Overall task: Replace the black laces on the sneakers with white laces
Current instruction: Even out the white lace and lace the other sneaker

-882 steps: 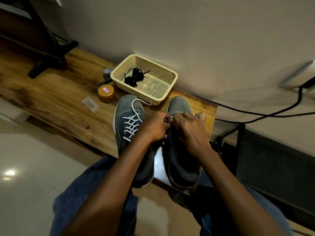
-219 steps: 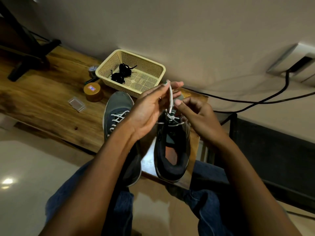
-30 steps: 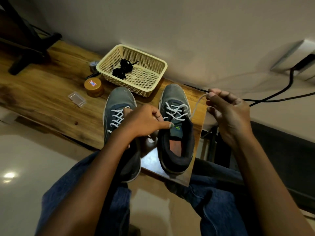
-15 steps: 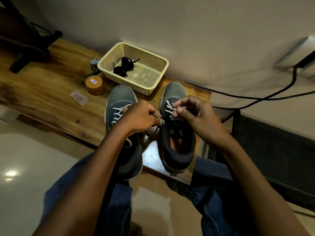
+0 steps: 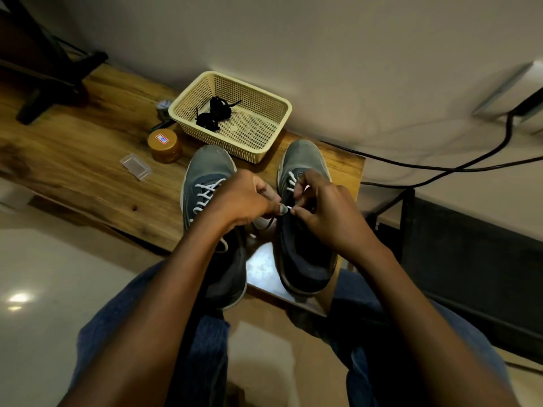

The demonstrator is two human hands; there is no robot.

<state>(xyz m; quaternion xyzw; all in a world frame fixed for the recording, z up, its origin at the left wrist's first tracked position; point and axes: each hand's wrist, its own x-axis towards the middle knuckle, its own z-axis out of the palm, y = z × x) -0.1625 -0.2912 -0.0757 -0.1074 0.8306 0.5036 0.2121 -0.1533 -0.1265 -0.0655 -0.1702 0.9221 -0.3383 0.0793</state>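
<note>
Both hands, left hand (image 5: 244, 201) and right hand (image 5: 326, 212), fingers pinched on the white lace (image 5: 289, 207) over the right sneaker (image 5: 302, 160), likely to thread the next eyelet.

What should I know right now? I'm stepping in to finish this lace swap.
Left hand and right hand both pinch the white lace over the right sneaker.
Left sneaker already shows white lacing.
Black laces lie in the basket behind the shoes.
Left: finish the right sneaker's upper lacing; how far it has got is hidden by the hands.
</note>
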